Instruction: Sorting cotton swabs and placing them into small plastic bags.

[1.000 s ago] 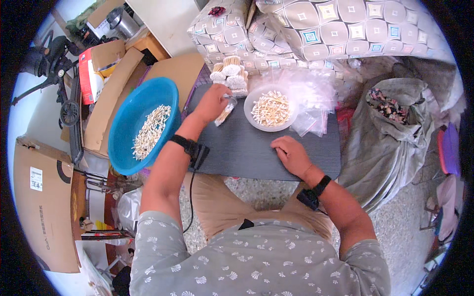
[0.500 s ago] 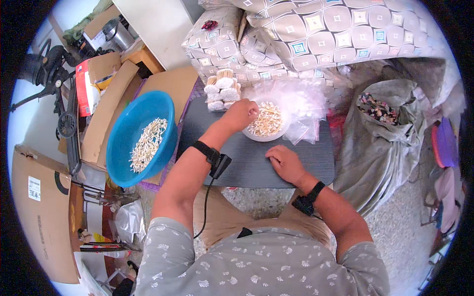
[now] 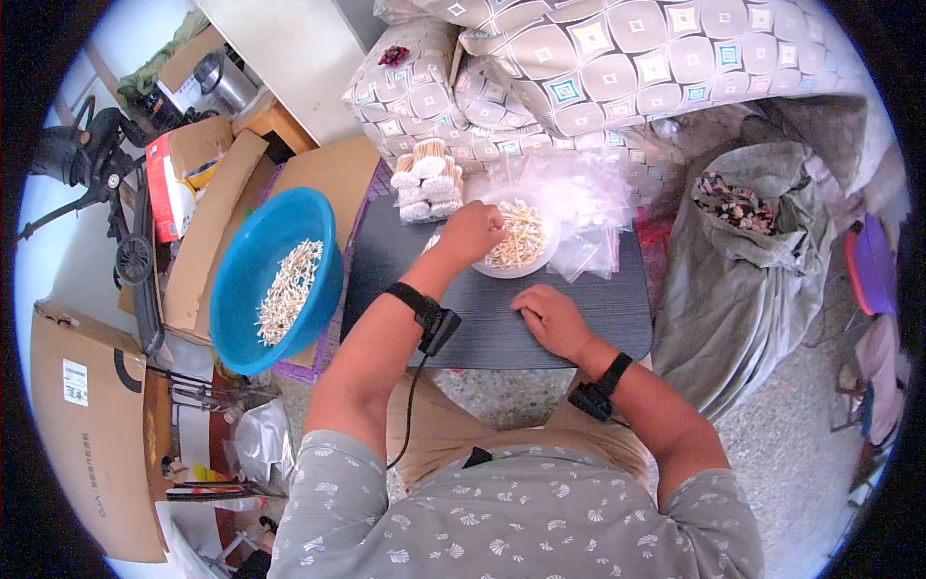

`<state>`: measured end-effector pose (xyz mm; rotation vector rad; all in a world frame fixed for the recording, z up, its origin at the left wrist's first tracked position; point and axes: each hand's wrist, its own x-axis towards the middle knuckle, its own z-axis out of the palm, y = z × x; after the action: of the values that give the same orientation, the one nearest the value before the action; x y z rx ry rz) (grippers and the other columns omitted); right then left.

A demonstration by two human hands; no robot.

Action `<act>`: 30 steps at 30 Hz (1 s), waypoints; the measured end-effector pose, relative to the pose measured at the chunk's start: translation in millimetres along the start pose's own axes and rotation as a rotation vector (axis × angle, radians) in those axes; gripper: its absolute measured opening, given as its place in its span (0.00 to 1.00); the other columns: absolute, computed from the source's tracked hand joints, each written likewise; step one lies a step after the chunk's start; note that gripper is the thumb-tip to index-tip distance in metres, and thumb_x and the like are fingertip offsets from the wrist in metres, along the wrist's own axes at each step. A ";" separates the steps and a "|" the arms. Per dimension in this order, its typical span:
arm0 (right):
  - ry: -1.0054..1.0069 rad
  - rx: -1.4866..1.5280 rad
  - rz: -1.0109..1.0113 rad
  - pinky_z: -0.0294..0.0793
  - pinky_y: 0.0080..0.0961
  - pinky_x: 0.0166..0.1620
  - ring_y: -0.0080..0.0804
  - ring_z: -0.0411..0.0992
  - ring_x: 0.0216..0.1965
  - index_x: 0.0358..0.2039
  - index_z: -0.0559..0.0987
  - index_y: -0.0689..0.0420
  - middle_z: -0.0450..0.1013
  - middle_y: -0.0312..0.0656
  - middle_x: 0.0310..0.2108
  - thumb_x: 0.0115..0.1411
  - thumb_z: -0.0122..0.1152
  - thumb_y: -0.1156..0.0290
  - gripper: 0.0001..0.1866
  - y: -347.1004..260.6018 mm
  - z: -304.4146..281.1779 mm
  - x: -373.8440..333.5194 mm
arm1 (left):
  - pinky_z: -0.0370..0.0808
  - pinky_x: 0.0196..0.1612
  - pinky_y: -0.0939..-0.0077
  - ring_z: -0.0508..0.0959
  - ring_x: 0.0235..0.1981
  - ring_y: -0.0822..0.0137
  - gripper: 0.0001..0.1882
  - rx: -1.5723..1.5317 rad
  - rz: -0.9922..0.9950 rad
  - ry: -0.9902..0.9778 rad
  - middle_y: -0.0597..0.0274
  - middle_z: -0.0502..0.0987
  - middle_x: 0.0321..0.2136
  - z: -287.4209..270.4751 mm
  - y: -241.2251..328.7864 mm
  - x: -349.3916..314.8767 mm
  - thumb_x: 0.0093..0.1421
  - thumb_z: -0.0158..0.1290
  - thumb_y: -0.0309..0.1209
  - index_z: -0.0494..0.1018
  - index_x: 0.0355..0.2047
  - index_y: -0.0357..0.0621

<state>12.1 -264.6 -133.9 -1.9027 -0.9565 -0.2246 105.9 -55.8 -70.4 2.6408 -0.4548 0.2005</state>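
A white bowl (image 3: 552,253) heaped with loose cotton swabs (image 3: 518,236) stands on the dark tabletop (image 3: 463,323). My left hand (image 3: 470,234) is at the bowl's left rim, its fingers curled in; what they hold, if anything, is hidden. Some white tips peek out beside my left wrist, and whether the hand holds them I cannot tell. My right hand (image 3: 553,319) rests on the tabletop in front of the bowl, fingers loosely curled with nothing seen in them. Stacked bundles of cotton swabs (image 3: 424,183) sit behind my left hand. Clear plastic bags (image 3: 590,217) lie right of the bowl.
To the left, a blue basin (image 3: 231,333) holds more loose swabs (image 3: 289,292), with cardboard (image 3: 342,174) by it. A patterned sofa (image 3: 627,72) stands behind the table. At the right is a grey cloth sack (image 3: 748,289) with floral fabric in its mouth.
My left hand has shifted slightly left and down from over the bowl's edge. White tips now show beside its wrist. The right hand has stayed on the tabletop; the view has tilted a little.
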 end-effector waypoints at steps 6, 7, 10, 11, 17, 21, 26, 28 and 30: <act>0.003 0.007 -0.010 0.71 0.40 0.42 0.49 0.71 0.39 0.34 0.75 0.58 0.73 0.47 0.34 0.56 0.53 0.75 0.06 -1.7 1.8 1.1 | 0.73 0.31 0.67 0.77 0.26 0.60 0.08 -0.172 -0.151 0.050 0.54 0.77 0.22 1.7 -6.6 2.0 0.48 0.59 0.34 0.78 0.27 0.44; 0.009 -0.001 -0.009 0.71 0.40 0.42 0.49 0.71 0.39 0.34 0.75 0.58 0.73 0.47 0.34 0.56 0.53 0.75 0.06 -0.6 2.4 -0.1 | 0.73 0.29 0.70 0.77 0.25 0.64 0.08 -0.228 -0.195 0.081 0.56 0.77 0.21 0.2 -3.6 2.7 0.48 0.59 0.33 0.78 0.28 0.43; 0.023 0.008 0.015 0.71 0.39 0.43 0.48 0.71 0.40 0.34 0.75 0.58 0.73 0.47 0.35 0.56 0.53 0.74 0.06 0.8 3.6 -2.4 | 0.70 0.29 0.79 0.73 0.24 0.74 0.09 -0.492 -0.249 0.157 0.67 0.74 0.23 -11.9 0.9 -2.1 0.55 0.58 0.33 0.77 0.30 0.40; 0.021 0.013 0.011 0.71 0.39 0.43 0.48 0.71 0.40 0.34 0.75 0.58 0.73 0.47 0.35 0.56 0.53 0.74 0.06 0.0 3.8 -2.6 | 0.70 0.29 0.79 0.73 0.24 0.74 0.09 -0.489 -0.252 0.160 0.67 0.74 0.23 -16.4 2.6 -5.3 0.55 0.58 0.33 0.77 0.30 0.40; 0.020 0.089 0.096 0.71 0.37 0.44 0.47 0.72 0.40 0.37 0.76 0.58 0.73 0.47 0.36 0.57 0.54 0.73 0.08 -2.7 -1.5 -3.6 | 0.67 0.28 0.84 0.71 0.24 0.78 0.06 -0.992 -0.340 0.222 0.70 0.73 0.23 -47.1 30.1 -42.1 0.59 0.54 0.29 0.75 0.34 0.40; 0.062 0.297 0.250 0.71 0.26 0.41 0.32 0.72 0.37 0.42 0.76 0.60 0.74 0.42 0.37 0.60 0.55 0.72 0.11 2.4 -1.3 -5.0 | 0.70 0.32 0.83 0.73 0.29 0.77 0.06 -1.304 -0.331 0.115 0.67 0.74 0.28 -23.9 40.4 -78.2 0.63 0.50 0.29 0.72 0.37 0.41; 0.079 0.393 0.326 0.72 0.26 0.43 0.33 0.74 0.39 0.43 0.76 0.61 0.76 0.45 0.39 0.60 0.56 0.70 0.12 1.3 3.6 3.1 | 0.77 0.43 0.71 0.77 0.35 0.67 0.07 -1.511 -0.318 0.260 0.59 0.75 0.34 14.0 35.6 -77.8 0.65 0.47 0.28 0.69 0.39 0.37; 0.076 0.437 0.410 0.72 0.27 0.43 0.34 0.75 0.38 0.43 0.76 0.60 0.76 0.46 0.38 0.59 0.57 0.71 0.13 4.1 8.2 7.7 | 0.78 0.42 0.70 0.77 0.35 0.67 0.06 -1.466 -0.356 0.323 0.59 0.75 0.34 19.9 32.3 -71.3 0.65 0.47 0.28 0.69 0.39 0.38; 0.079 0.363 0.395 0.73 0.27 0.43 0.35 0.75 0.38 0.43 0.76 0.60 0.76 0.46 0.38 0.59 0.57 0.71 0.13 6.2 10.9 9.5 | 0.78 0.42 0.70 0.77 0.35 0.67 0.06 -1.418 -0.390 0.384 0.59 0.75 0.34 21.5 31.6 -64.8 0.65 0.47 0.28 0.69 0.38 0.38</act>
<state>20.3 -252.2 -138.9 -1.6868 -0.5104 0.1027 35.7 -73.9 -90.4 1.2047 0.0895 0.1565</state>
